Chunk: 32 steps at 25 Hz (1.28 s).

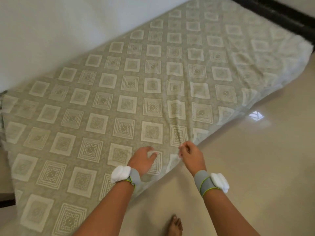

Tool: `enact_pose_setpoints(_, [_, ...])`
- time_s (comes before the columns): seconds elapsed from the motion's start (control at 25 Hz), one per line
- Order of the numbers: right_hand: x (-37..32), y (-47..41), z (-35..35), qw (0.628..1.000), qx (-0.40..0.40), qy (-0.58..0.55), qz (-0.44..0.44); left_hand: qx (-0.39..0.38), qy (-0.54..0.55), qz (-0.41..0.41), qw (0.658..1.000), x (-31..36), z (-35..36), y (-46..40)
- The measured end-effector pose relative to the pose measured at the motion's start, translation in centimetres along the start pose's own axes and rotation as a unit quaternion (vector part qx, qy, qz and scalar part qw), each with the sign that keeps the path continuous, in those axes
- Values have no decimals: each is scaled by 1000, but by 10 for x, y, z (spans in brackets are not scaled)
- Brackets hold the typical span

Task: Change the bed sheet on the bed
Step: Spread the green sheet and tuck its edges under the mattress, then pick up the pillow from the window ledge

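Two hands low in the frame, just right of centre, at the near edge of the bed. Left hand [142, 160] over the bed sheet [105, 106], fingers loosely curled, holding nothing that shows; touching or hovering, cannot tell. Right hand [191, 155] at the very edge, fingertips drawn together as if pinching the cloth, with small creases running up from that spot; grip too blurred to confirm. Probably placed there to take hold of the hem where the cloth hangs free. Grey wrist bands [203, 182] with white pads on both forearms. Sheet, green with pale square motifs, spread nearly flat over the whole mattress, running diagonally from lower left to upper right, draped over the right-hand side. Pale wall [51, 31] along the upper left, dark bed frame [281, 12] at the upper right corner. Glossy beige floor [255, 167] at right, a bare foot [175, 225] at the bottom.
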State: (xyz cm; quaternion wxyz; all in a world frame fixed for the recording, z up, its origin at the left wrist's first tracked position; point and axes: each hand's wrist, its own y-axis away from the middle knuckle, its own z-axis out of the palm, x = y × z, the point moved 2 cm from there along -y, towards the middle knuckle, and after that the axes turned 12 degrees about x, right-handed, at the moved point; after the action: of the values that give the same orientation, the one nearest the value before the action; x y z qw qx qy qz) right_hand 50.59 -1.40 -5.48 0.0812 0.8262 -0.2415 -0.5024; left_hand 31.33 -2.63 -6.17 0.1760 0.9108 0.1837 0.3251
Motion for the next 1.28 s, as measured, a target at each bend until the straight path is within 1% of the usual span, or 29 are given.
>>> enact_pose_setpoints(0.08, [-33,11,-33,999,17,-34,-8,16,63,19,998,40,-35,13])
enact_pose_setpoints(0.2, [-80,22,-85,996,33,-82,-5,27,117,55,991,94,-79,31])
enact_pose_setpoints(0.36, [-140,31,-153,990,59,-127,-4,26,129,92,987,166,-125,52])
enact_pose_setpoints(0.56, [-211,2,-222,983,74,-161,-49,45,191,125,973,261,-157,40])
enact_pose_setpoints(0.76, [-269,-92,-291,974,93,-180,-104,48,246,168,953,383,-153,-25])
enact_pose_setpoints(0.88, [-292,-140,-325,974,92,-174,-110,41,258,169,950,450,-146,-64])
enact_pose_setpoints(1.0, [-310,-183,-362,973,106,-173,-114,22,256,185,949,519,-136,-90])
enact_pose_setpoints(1.08, [-312,-227,-398,967,129,-186,-115,3,245,207,947,583,-118,-114])
enact_pose_setpoints(1.24, [-320,-289,-459,963,137,-195,-129,0,251,230,940,675,-91,-143])
enact_pose_setpoints(1.28, [-321,-321,-494,959,143,-199,-141,3,261,242,935,720,-74,-152])
